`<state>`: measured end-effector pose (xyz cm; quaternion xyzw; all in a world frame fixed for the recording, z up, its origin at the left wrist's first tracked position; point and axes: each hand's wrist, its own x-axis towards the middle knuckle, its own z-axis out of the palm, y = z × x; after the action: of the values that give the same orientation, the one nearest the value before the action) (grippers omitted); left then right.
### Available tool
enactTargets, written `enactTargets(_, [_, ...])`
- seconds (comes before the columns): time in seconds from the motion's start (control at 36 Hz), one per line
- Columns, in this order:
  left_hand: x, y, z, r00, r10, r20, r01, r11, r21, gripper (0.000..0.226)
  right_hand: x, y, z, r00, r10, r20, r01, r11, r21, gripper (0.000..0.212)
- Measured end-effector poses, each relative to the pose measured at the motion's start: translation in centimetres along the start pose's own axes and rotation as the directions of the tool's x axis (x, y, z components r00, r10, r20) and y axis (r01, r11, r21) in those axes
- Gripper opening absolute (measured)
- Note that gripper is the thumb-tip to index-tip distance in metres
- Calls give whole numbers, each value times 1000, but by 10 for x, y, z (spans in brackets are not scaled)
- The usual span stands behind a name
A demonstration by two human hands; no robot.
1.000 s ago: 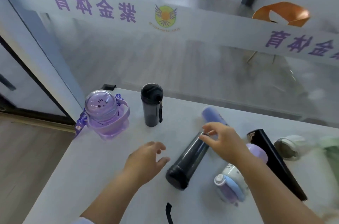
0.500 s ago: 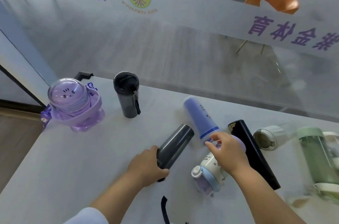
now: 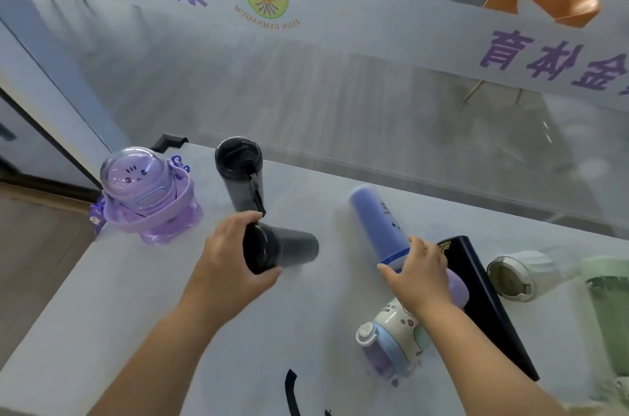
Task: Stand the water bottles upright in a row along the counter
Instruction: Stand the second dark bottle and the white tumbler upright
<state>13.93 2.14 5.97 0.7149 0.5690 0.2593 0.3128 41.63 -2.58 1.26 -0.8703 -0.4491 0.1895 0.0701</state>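
Note:
My left hand (image 3: pixel 227 259) grips the lid end of a dark grey bottle (image 3: pixel 292 248), which is held sideways just over the white counter (image 3: pixel 136 306). My right hand (image 3: pixel 418 276) is closed around the lower part of a blue-purple bottle (image 3: pixel 376 221) lying tilted on the counter. A round purple cartoon bottle (image 3: pixel 146 197) and a dark lidded bottle (image 3: pixel 240 177) stand upright at the back left. A white and light blue bottle (image 3: pixel 391 344), a black bottle (image 3: pixel 483 300), a white bottle (image 3: pixel 520 272) and a green bottle (image 3: pixel 609 313) lie on their sides at the right.
A glass partition with purple lettering (image 3: pixel 340 82) rises right behind the counter. The counter's left edge drops to a wooden floor (image 3: pixel 37 245). A black strap (image 3: pixel 292 392) lies near the front edge. An orange chair (image 3: pixel 544 0) stands beyond the glass.
My left hand has taken the dark grey bottle by its lid end, lifted it and swung it leftward. My right hand has closed on the blue-purple bottle.

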Motion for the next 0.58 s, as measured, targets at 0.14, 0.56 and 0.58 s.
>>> enactTargets(0.14, [5, 9, -8, 996, 94, 14, -94, 993, 69, 76, 7, -7, 6, 997, 16, 69, -11, 997, -74, 78])
enactTargets(0.56, [6, 15, -6, 966, 203, 161, -224, 967, 123, 73, 9, -13, -6, 999, 20, -37, -16, 992, 122, 85])
enactTargets(0.58, [6, 15, -4, 965, 207, 159, -227, 966, 122, 73, 8, -16, -10, 998, 6, -70, 6, 985, 173, 87])
